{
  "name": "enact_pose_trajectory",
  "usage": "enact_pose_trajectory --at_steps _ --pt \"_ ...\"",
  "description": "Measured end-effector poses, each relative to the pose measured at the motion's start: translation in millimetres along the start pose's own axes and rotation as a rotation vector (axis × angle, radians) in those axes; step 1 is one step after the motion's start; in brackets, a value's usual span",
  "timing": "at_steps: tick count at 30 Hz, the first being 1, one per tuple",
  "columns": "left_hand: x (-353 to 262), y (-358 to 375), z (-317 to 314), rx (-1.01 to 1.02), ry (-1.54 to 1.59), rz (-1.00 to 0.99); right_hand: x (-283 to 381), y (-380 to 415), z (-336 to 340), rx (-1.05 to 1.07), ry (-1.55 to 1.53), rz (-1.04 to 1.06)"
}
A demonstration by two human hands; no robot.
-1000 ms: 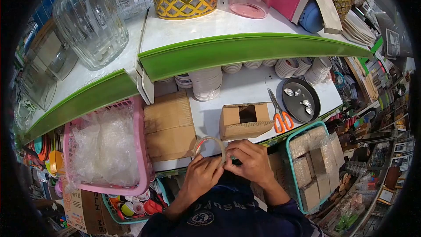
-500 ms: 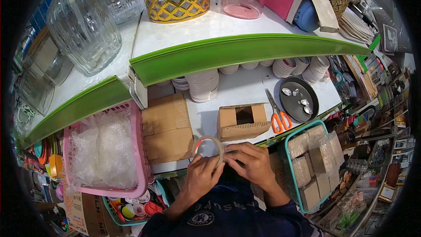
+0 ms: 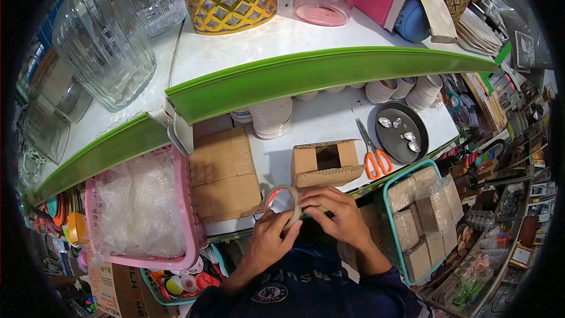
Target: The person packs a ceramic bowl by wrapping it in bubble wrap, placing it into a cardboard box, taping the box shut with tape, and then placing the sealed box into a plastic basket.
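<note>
A roll of tape (image 3: 285,203) is held upright at the shelf's front edge, just below the small cardboard box (image 3: 326,164), with the left hand (image 3: 272,237) and right hand (image 3: 338,217) both closed on it, fingertips at its rim. No strip is yet pulled free, the box top stands open and untaped, and the scissors (image 3: 372,154) lie untouched beside it.

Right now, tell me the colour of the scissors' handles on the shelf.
Orange, on the scissors beside the cardboard box; head view shows them best.
</note>
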State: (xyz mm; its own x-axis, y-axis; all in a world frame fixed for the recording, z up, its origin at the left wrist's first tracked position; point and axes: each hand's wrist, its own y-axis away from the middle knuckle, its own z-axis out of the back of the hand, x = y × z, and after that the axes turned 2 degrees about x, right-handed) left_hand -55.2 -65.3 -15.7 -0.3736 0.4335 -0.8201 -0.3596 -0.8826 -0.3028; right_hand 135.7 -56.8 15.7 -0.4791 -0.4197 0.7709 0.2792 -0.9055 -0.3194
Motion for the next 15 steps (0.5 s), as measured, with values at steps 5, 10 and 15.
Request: enact_pose_trajectory --at_steps 5,10,15 --pt "1.4 1.6 -2.7 -0.018 -0.009 0.02 -1.1 4.3 -6.5 -0.07 -0.009 0.035" --pt "3.5 1.0 -1.9 0.003 -0.064 -0.063 4.6 0.6 -2.5 -0.063 0.049 0.035" --pt "17.1 5.9 0.7 0.006 -0.003 -0.176 1.9 4.3 4.3 0.009 -0.061 -0.025"
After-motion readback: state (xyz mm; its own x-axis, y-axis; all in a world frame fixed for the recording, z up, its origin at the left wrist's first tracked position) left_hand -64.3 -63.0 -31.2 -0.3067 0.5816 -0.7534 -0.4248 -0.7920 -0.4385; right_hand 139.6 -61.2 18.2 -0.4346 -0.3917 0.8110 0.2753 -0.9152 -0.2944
